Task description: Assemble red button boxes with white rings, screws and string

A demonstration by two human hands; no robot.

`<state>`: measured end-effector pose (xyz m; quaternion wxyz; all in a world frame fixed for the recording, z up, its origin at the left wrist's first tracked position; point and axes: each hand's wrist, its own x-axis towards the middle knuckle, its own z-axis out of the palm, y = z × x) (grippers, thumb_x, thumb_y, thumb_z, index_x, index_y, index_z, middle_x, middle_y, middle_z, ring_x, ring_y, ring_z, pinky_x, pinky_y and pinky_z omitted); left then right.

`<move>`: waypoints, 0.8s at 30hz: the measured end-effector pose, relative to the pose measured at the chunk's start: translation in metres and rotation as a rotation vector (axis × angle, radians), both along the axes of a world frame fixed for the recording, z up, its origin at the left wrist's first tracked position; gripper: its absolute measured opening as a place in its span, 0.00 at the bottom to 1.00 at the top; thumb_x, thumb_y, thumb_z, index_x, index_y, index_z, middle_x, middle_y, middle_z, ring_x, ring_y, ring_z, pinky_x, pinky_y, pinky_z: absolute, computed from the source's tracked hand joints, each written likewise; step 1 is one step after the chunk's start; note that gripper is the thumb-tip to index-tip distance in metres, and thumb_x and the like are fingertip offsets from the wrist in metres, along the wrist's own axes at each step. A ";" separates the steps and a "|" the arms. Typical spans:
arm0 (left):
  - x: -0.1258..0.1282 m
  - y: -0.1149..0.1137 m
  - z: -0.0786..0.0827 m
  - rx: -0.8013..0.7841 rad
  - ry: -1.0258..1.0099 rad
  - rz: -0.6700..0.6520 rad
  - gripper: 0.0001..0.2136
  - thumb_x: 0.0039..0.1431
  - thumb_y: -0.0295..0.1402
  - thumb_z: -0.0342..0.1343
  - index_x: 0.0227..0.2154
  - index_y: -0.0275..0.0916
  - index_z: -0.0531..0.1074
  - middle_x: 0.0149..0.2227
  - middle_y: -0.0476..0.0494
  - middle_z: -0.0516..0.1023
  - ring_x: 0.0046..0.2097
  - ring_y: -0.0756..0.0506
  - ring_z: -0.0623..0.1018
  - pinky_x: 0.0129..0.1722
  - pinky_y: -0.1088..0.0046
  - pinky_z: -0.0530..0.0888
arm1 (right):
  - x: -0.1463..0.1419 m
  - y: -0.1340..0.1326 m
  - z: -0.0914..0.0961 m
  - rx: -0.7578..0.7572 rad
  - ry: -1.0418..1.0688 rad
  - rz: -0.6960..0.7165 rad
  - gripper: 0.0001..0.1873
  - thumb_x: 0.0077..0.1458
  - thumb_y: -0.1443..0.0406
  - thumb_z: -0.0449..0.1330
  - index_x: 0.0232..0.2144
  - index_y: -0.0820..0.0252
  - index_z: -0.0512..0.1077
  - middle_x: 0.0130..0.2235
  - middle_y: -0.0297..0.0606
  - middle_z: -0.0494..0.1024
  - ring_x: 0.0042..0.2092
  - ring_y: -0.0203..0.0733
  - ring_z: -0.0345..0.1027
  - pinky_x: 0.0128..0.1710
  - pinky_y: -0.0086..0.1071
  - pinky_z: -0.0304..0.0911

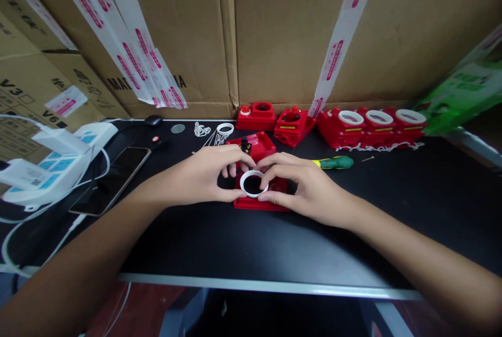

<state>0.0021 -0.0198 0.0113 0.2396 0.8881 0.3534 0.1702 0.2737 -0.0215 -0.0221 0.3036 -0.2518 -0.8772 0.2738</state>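
Observation:
Between my two hands is a white ring, held over the round opening of a red plastic cover on the black table. My left hand grips the ring's left side, its thumb at the lower rim and its fingers curled behind. On the opposite side my right hand pinches the ring with thumb and fingers. Both hands hide parts of the cover. Just behind stands an opened red housing with a black part inside. Whether the ring is seated in the cover, I cannot tell.
Red boxes line the back, several with white rings. A green-yellow screwdriver lies right of my hands. Another white ring, small white pieces and a clear disc lie behind left. A phone and power strip are left.

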 end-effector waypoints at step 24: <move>0.004 -0.002 -0.002 -0.033 -0.010 0.008 0.19 0.61 0.42 0.69 0.51 0.41 0.76 0.44 0.46 0.81 0.41 0.47 0.79 0.43 0.70 0.77 | -0.001 0.001 -0.001 -0.033 -0.004 -0.045 0.06 0.59 0.62 0.74 0.37 0.56 0.82 0.55 0.43 0.83 0.55 0.48 0.77 0.57 0.44 0.70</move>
